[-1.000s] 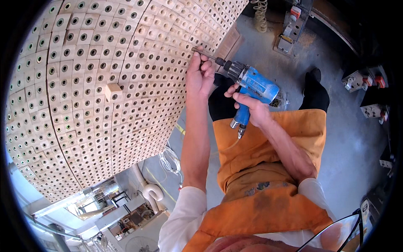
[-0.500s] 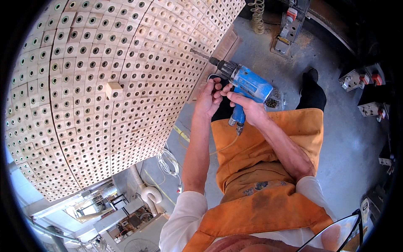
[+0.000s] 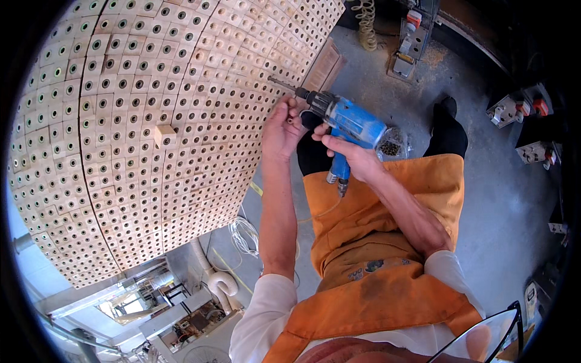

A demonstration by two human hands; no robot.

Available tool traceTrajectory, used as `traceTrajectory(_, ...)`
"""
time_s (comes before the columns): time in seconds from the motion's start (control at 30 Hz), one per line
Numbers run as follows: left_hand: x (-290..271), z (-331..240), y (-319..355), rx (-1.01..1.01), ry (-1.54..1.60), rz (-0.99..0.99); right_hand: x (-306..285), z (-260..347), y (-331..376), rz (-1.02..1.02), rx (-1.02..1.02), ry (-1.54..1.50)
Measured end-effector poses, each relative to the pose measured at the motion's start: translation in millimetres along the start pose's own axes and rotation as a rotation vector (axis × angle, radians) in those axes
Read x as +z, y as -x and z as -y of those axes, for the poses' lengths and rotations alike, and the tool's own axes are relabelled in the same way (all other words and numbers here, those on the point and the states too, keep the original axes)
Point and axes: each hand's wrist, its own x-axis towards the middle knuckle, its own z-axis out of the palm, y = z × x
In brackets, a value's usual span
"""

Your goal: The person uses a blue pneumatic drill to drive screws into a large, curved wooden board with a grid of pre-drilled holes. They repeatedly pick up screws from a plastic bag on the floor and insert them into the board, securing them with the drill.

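Observation:
My right hand [image 3: 354, 156] grips the handle of a blue power drill [image 3: 352, 121]. Its bit [image 3: 281, 83] points left against a large curved wall of small wooden blocks [image 3: 151, 121], each block with a round hole. My left hand [image 3: 281, 128] is beside the drill's chuck, fingers curled with a small dark piece pinched at the fingertips, close to the block wall's edge. One wooden block [image 3: 164, 135] sticks out from the wall's surface to the left.
A small clear container of dark screws [image 3: 392, 143] sits on the grey concrete floor [image 3: 496, 199] behind the drill. A coiled hose [image 3: 366, 24] and tools lie at the top. White cable coils [image 3: 245, 233] and a white pipe [image 3: 221, 281] lie below the wall.
My left hand came off the wall near the bit and drew back down to the drill's chuck. The drill stayed against the wall, shifting slightly.

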Motion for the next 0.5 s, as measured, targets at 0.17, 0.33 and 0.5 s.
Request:
traceTrajectory(0.17,7,-24,-16,0.041,0.145,0.1,-26,9,16,0.062,0.071,-0.067)
traceTrajectory(0.33,21,-26,-24,0.0,0.05,0.194,-42,29,15,0.082,0.084,-0.044)
traceTrajectory(0.5,45,-24,-40,0.006,-0.242,0.022,-49,36,12,0.039,0.067,0.058)
